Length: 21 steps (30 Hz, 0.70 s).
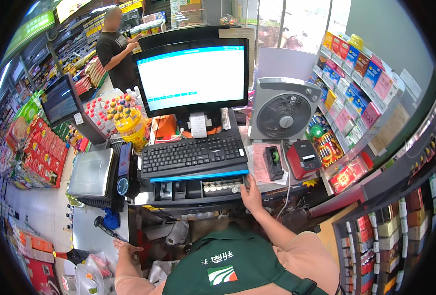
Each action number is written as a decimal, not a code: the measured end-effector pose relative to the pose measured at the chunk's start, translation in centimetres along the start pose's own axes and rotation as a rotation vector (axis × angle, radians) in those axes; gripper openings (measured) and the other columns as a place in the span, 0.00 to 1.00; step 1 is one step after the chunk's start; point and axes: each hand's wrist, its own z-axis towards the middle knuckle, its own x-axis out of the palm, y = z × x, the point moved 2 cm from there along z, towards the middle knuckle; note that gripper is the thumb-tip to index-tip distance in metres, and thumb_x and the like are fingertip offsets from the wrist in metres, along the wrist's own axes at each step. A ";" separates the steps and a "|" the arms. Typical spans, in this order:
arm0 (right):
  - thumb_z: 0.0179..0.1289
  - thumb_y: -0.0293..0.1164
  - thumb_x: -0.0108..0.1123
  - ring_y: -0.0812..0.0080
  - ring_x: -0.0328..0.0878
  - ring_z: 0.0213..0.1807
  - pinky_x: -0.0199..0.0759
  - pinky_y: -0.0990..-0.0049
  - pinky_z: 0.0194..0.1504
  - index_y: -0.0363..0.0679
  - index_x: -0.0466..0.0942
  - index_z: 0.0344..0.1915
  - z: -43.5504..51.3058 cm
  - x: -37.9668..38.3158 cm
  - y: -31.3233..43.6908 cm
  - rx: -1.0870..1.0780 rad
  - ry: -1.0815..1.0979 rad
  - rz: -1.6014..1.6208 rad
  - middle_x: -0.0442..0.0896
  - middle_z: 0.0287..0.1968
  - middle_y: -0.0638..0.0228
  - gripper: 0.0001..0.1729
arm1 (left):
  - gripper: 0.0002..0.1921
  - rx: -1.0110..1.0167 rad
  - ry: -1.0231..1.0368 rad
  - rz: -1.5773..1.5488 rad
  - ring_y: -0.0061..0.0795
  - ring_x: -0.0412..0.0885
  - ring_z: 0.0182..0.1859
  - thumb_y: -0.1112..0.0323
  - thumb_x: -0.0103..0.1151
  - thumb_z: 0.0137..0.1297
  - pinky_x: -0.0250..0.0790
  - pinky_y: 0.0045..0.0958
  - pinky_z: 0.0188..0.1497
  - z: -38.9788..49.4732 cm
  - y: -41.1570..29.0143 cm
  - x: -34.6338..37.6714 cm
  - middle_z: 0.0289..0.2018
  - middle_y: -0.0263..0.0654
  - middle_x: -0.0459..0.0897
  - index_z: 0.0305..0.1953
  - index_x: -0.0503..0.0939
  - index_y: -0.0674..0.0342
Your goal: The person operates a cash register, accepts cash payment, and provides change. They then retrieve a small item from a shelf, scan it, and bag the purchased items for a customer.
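A black cash drawer [194, 190] stands pulled out beneath the keyboard [192, 155]. Coins [218, 187] lie in its right-hand compartment, while the compartments to the left look dark, and what they hold is hard to make out. At the drawer's right end is my right hand [251, 193], thumb on the coin side and fingers over the outer side of the wall. My left hand [126, 247] is held low at the left counter's edge, its fingers spread and holding nothing. Just above it lies a black handheld barcode scanner [105, 226], beside a crumpled blue item [111, 218].
A lit monitor [194, 75] rises behind the keyboard. To the right are a grey box fan [285, 114], a tape dispenser [274, 162] and a red-and-black printer [304, 159]. A weighing scale [91, 172] sits on the left. Beyond the counter stands a person [116, 51].
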 end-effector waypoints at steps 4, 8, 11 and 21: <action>0.67 0.33 0.57 0.52 0.78 0.57 0.72 0.63 0.57 0.36 0.61 0.69 -1.3 -0.4 0.0 0.001 0.014 0.000 0.75 0.61 0.46 0.33 | 0.88 -0.019 0.006 0.024 0.46 0.26 0.79 0.30 0.79 0.24 0.34 0.46 0.78 0.5 -0.2 0.0 0.76 0.52 0.25 0.72 0.20 0.67; 0.67 0.31 0.58 0.55 0.79 0.56 0.72 0.65 0.56 0.35 0.63 0.67 -1.3 -0.4 -0.1 -0.006 0.008 0.006 0.75 0.62 0.48 0.31 | 0.88 -0.041 0.010 0.027 0.46 0.26 0.79 0.31 0.80 0.25 0.35 0.48 0.78 0.8 0.2 0.0 0.76 0.51 0.25 0.72 0.19 0.65; 0.66 0.31 0.58 0.55 0.79 0.56 0.72 0.65 0.57 0.35 0.64 0.66 -0.9 -0.3 0.0 -0.001 0.007 0.016 0.76 0.62 0.49 0.31 | 0.87 -0.057 0.009 0.025 0.46 0.25 0.79 0.32 0.80 0.25 0.35 0.49 0.78 1.0 0.4 0.0 0.76 0.50 0.25 0.72 0.19 0.64; 0.66 0.31 0.59 0.57 0.78 0.56 0.71 0.66 0.57 0.35 0.67 0.62 -0.4 0.0 -0.8 -0.009 -0.031 0.024 0.78 0.57 0.49 0.27 | 0.89 0.040 0.034 0.020 0.47 0.27 0.79 0.27 0.77 0.23 0.33 0.39 0.79 -0.9 0.0 -1.1 0.75 0.56 0.24 0.71 0.18 0.67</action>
